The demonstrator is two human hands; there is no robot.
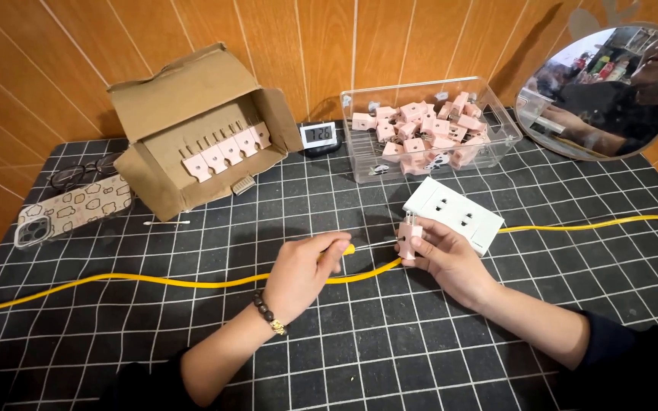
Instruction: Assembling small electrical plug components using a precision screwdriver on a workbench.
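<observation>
Left hand (302,270): pinches a yellow-handled tool (348,249), handle mostly hidden.
Right hand (443,255): pinches a pink plug (409,234), partly covered.

- My left hand (302,270) lies low, fingers curled, thumb and forefinger pinched together.
- My right hand (443,255) is raised a little, fingertips closed in a pinch.
- Both forearms point inward.
</observation>
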